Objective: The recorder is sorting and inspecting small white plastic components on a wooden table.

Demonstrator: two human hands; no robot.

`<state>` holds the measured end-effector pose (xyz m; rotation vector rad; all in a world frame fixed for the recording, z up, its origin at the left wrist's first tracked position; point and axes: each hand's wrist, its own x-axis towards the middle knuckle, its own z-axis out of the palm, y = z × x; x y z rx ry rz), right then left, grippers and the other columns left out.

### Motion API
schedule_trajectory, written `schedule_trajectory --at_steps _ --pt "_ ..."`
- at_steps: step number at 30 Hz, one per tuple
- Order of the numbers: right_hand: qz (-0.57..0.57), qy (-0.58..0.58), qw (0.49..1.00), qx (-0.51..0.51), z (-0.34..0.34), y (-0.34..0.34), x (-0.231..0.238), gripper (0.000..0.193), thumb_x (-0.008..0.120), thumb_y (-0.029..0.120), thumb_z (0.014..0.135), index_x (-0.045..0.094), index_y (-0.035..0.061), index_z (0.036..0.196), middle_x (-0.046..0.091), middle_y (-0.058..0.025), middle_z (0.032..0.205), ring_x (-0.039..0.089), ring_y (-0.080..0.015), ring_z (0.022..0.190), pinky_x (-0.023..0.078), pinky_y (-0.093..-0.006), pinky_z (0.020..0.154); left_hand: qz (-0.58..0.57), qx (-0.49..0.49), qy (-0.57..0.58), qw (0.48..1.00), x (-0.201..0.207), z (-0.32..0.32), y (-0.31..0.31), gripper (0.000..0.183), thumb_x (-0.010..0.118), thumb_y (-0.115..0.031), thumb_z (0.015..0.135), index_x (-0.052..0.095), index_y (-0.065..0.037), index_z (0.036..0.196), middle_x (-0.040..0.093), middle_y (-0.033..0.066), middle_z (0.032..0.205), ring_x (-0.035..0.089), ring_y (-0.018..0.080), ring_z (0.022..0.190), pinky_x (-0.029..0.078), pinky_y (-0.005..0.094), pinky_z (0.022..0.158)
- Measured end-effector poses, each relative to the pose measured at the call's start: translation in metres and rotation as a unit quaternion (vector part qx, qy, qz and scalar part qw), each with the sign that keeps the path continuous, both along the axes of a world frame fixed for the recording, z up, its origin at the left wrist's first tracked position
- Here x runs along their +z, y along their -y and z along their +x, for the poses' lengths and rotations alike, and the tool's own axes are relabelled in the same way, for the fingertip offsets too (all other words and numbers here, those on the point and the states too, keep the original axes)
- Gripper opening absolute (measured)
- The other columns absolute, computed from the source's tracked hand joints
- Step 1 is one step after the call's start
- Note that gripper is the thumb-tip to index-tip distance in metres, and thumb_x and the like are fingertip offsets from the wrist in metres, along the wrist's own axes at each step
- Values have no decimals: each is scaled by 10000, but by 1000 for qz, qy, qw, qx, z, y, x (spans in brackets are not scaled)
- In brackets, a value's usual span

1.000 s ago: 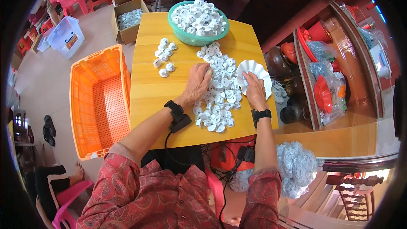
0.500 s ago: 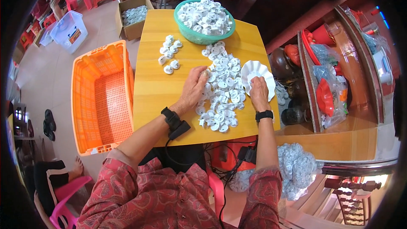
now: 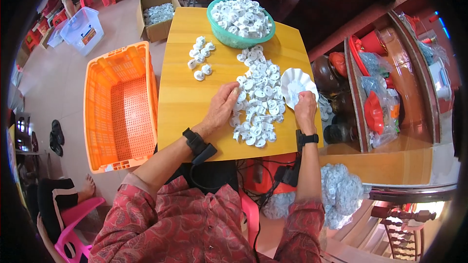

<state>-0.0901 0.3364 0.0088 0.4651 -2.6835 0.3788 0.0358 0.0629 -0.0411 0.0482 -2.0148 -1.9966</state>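
Yellow tabletop [image 3: 180, 104] bears white pieces [image 3: 262, 98] between the curled hands [image 3: 222, 107] [image 3: 305, 109], whose contents I cannot tell

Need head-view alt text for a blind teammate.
A person's left hand is at a pile of white parts on a table, the right hand at a scalloped white dish. A heaped green basin stands beyond the pile, an orange crate left of the table.

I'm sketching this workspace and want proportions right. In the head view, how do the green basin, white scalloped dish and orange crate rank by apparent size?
1. Orange crate
2. Green basin
3. White scalloped dish, partly covered by the right hand

This is apparent size only; nearness to the camera may affect it.
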Motion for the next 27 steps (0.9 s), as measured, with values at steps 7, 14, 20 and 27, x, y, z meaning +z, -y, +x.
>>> schedule_trajectory --at_steps 7,14,20,27 --pt "-80 70 992 70 82 -5 10 73 619 39 897 609 -14 947 629 -223 924 607 -426 894 478 -491 779 79 2 26 997 9 27 -6 378 499 -260 1058 554 18 1309 598 113 1232 551 186 1142 442 312 987" --pt "-89 132 986 49 121 -18 1 54 628 11 876 627 -9 927 638 -200 902 619 -397 888 487 -480 762 117 27 46 992 17 58 -10 336 511 -233 1054 575 11 1276 606 82 1202 553 166 1115 435 300 985" --pt "-116 101 986 66 128 -29 -5 99 620 -13 855 666 -4 942 671 -193 907 644 -382 873 512 -449 765 83 56 36 994 10 83 -11 320 516 -232 1053 597 9 1247 611 57 1151 544 138 1071 436 285 952" --pt "-130 90 987 17 127 -45 -13 96 638 28 886 684 -32 945 694 -162 859 692 -259 742 536 -366 654 95 51 33 994 2 96 -12 297 520 -218 1053 610 9 1223 624 53 1133 548 134 1065 435 281 950"
